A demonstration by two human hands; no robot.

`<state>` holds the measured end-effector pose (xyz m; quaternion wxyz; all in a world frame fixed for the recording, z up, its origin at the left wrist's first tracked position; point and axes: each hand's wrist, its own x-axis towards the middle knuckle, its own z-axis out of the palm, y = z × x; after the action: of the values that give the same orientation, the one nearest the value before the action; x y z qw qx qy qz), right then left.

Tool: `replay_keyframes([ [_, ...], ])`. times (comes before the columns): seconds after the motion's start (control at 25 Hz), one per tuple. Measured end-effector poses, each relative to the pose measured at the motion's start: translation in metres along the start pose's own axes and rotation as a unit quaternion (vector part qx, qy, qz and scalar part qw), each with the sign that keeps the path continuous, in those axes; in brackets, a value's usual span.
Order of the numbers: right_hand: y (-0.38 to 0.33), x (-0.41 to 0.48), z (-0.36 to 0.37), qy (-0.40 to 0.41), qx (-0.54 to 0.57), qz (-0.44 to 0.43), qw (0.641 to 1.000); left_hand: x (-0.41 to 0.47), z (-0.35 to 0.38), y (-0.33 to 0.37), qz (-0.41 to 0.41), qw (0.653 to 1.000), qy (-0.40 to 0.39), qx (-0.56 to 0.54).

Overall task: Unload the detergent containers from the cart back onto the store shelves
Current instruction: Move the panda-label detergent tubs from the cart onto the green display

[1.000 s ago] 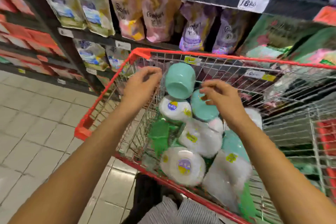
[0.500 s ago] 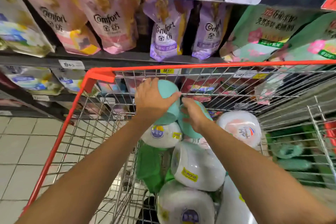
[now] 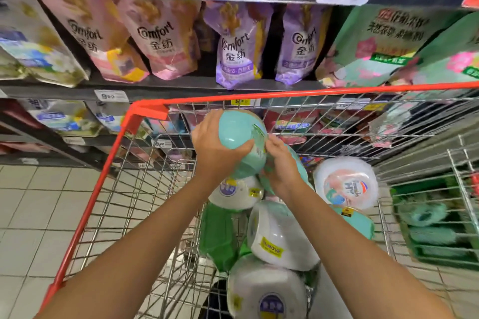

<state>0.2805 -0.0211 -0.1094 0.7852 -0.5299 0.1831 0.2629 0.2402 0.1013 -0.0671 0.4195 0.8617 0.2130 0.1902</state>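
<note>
Left hand (image 3: 215,147) grips teal container (image 3: 239,129); right hand (image 3: 281,166) grips second teal container (image 3: 298,163) in cart (image 3: 145,111).

One teal round plastic tub (image 3: 238,132) is raised inside the red-rimmed wire cart (image 3: 147,111), a second teal tub (image 3: 302,171) just right; white round plastic tubs (image 3: 280,238) are piled nearer, soft pouches (image 3: 238,44) shelved behind.

Right hand (image 3: 281,166) hides most of lower teal container (image 3: 302,171); lowest white container (image 3: 264,290) is cut by bottom edge.
</note>
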Motion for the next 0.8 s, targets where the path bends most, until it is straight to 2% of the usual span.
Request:
replay_keyframes([
  [0.12, -0.020, -0.037, 0.007, 0.046, -0.066, -0.132, 0.988, -0.018, -0.022, 0.031, -0.056, 0.991, 0.012, -0.120],
  [0.28, -0.050, -0.104, 0.011, 0.098, -0.230, -0.304, 0.919, -0.045, -0.051, 0.067, -0.134, 0.955, 0.062, -0.256],
  [0.36, -0.055, -0.138, 0.013, 0.110, -0.270, -0.338, 0.895, -0.052, -0.064, 0.078, -0.191, 0.929, 0.025, -0.315],
  [0.44, -0.052, -0.163, 0.013, 0.104, -0.282, -0.340, 0.891, -0.059, -0.074, 0.083, -0.190, 0.916, -0.004, -0.353],
  [0.56, -0.048, -0.182, -0.002, 0.052, -0.208, -0.311, 0.926, -0.074, -0.084, 0.089, -0.133, 0.920, 0.003, -0.368],
  [0.64, -0.054, -0.187, -0.013, 0.035, -0.179, -0.303, 0.935, -0.078, -0.088, 0.090, -0.140, 0.902, 0.005, -0.408],
  [0.8, -0.068, -0.180, -0.016, -0.028, 0.013, -0.195, 0.980, -0.081, -0.093, 0.095, -0.162, 0.855, -0.027, -0.491],
])
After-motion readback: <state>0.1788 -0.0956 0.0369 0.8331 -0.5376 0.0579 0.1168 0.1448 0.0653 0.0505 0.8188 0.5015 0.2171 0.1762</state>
